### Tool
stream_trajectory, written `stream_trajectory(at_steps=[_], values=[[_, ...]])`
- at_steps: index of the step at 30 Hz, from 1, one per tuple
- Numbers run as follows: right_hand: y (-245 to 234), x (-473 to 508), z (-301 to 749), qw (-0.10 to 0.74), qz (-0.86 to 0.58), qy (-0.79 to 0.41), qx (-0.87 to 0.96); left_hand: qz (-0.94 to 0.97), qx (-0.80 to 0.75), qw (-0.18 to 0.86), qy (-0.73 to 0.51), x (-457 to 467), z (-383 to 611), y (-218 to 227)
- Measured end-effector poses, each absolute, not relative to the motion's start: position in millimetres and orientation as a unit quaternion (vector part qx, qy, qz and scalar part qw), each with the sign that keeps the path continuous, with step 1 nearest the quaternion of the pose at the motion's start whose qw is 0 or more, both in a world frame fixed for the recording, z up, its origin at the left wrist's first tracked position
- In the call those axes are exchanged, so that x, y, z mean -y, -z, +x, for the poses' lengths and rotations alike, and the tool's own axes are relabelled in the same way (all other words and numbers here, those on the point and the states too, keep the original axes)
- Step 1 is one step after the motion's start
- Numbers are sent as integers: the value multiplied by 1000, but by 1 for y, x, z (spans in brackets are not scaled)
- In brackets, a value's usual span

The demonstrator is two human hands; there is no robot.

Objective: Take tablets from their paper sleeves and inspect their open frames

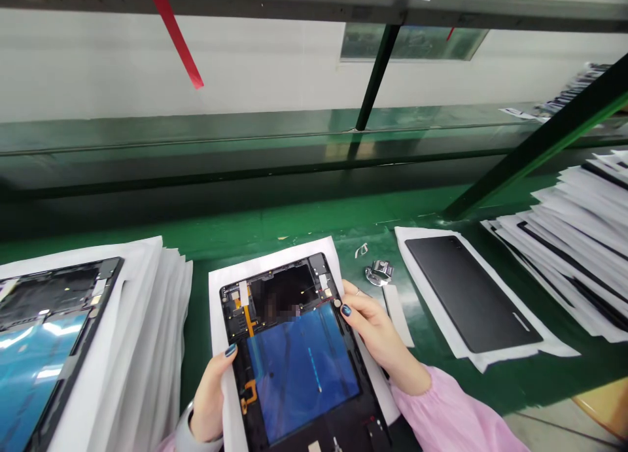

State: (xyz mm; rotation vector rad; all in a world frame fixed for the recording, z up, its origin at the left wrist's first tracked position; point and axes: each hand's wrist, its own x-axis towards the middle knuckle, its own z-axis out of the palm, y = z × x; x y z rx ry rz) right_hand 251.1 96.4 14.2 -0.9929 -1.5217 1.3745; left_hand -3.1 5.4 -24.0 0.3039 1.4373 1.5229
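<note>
An open-backed tablet point(307, 373) is between my hands, its blue battery, orange ribbon cables and dark inner parts facing up. Under it lies a white foam sheet point(216, 308). My left hand point(210, 390) grips the tablet's left edge, thumb on the frame and the other fingers hidden below. On the opposite edge, my right hand point(375, 328) has its thumb on the upper right of the frame, its other fingers partly hidden behind. Close to the right hand are a crumpled silvery piece point(380, 272) and a pale flat strip point(400, 316).
At left, another open tablet point(98, 324) tops a stack of white sheets point(152, 347). A dark tablet back cover point(473, 295) lies on white foam at right, beside a tall layered stack point(583, 243). A green slanted post point(534, 138) rises from the green bench point(275, 226).
</note>
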Motion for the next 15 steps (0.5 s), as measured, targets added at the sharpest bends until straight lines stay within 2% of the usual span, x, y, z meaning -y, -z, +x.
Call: stream_trajectory(at_steps=[7,11,15], values=[[-16,-96,251,414,-399,-532,621,144,-579,504,-625,-7,2,18],[-19,-96,250,421,-402,-515,630,123,-556,562,-600,-12,4,14],[-17,-96,251,427,-397,-512,631,132,-532,559,-622,-12,7,12]])
